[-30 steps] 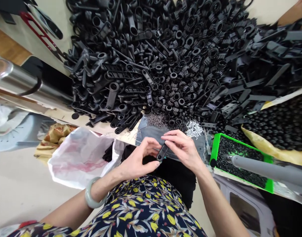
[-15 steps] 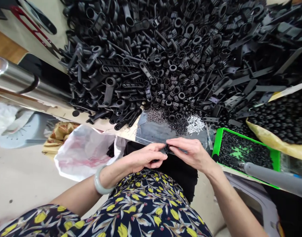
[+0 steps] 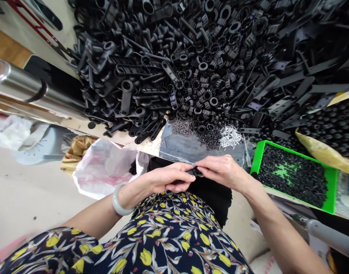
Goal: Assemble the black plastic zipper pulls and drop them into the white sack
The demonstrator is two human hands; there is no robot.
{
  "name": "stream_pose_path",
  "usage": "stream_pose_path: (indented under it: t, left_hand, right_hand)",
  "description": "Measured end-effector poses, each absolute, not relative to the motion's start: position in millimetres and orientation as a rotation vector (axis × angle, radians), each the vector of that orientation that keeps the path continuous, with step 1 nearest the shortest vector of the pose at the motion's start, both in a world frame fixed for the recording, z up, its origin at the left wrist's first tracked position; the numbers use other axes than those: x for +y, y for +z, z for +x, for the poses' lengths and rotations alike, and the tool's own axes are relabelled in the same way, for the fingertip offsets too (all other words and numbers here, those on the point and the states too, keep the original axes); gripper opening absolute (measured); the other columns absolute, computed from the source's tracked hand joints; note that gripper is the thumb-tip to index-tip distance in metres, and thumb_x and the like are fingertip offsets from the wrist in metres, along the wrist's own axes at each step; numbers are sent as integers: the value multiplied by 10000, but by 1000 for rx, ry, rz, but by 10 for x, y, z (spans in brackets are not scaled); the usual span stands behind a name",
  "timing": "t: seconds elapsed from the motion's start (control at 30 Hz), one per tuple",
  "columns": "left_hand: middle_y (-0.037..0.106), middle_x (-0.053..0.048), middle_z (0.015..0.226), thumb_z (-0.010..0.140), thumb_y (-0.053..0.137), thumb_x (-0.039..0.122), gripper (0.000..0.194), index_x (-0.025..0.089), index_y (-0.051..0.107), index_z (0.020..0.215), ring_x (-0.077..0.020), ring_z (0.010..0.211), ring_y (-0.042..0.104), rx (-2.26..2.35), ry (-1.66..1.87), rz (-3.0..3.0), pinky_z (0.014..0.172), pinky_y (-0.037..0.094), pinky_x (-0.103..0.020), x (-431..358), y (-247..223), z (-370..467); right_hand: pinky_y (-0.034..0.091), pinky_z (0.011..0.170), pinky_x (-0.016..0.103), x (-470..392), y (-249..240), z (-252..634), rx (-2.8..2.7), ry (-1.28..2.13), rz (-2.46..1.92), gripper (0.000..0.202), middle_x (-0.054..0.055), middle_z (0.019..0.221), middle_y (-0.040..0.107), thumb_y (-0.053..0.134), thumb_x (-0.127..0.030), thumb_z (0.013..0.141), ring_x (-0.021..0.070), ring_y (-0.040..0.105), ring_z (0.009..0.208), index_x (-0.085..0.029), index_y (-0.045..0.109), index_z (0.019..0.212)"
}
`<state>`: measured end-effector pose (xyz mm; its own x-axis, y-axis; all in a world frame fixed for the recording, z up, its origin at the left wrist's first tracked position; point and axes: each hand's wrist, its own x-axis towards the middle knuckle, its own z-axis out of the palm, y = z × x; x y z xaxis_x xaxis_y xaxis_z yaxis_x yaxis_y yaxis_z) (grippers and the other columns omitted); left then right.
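A small black plastic part is held in front of my waist, mostly covered by fingers. My left hand is closed around it, thumb and index finger along its upper side. From the other side, the fingertips of my right hand pinch at the part's right end. Whether a smaller piece sits between those fingertips I cannot make out. Just beyond both hands lies a dark grey mat, bearing small brown pieces, tiny black pieces and a heap of silvery pins.
Black plastic handles and ribbed rings are heaped high across the table. On the right stands a green tray of small black and green pieces. A steel cylinder lies left; a white bag hangs below the edge.
The camera view has shifted slightly. More of the black part shows between my hands, and its angle looks different. Both hands remain together at it.
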<state>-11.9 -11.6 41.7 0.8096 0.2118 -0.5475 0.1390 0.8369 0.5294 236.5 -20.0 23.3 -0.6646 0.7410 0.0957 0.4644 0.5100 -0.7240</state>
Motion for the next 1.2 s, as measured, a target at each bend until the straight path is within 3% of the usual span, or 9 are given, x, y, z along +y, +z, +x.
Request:
stream_pose_path:
  t: [0.17,0.5,0.63,0.77,0.97,1.2]
  left_hand:
    - [457,115,490,940,686,394,367,139,581,1183,-29,365,226,634,64,634,414,104,-199,-88,471,-126]
    - [428,131,491,907,706,405,351,176,528,1106,-39,393,213,743,122,613,404,93,-187,-108,480,-113]
    - [458,128,499,917,711,412,423,165,507,1193,-38,391,214,756,117,616,409,85,-192,-92,494,-141]
    - [471,127,512,939,703,405,524,137,472,1324,-40,392,235,744,109,619,410,102,-194,-84,504,-163]
    - [476,116,528,971,674,437,482,156,513,1328,-44,391,250,687,103,657,387,125,-186,-82,491,-175]
    - [508,107,536,961,682,461,498,149,496,1301,-39,379,258,692,75,643,392,125,-188,-93,413,-184]
  right_hand:
    - [614,760,284,-190,191,2387,-2281,960,-949,256,32,1062,820,579,-265,1063,169,784,895,-268,741,1261]
    - [646,830,305,-156,109,2345,-2178,982,-1001,241,45,1050,823,606,-297,1047,177,787,910,-258,765,1223]
    - [644,899,346,-164,129,2348,-2149,1040,-960,318,68,1192,798,659,-286,1016,197,773,1023,-257,719,1327]
    - [639,906,339,-168,144,2336,-2094,1105,-956,343,65,1211,789,691,-276,997,194,765,1045,-263,715,1339]
    - [625,966,335,-170,133,2305,-1998,1223,-1000,304,50,1222,797,706,-289,999,193,768,1089,-283,750,1299]
    - [592,1066,364,-160,114,2321,-2038,1339,-1011,357,29,1330,761,656,-290,1032,206,732,1220,-310,701,1386]
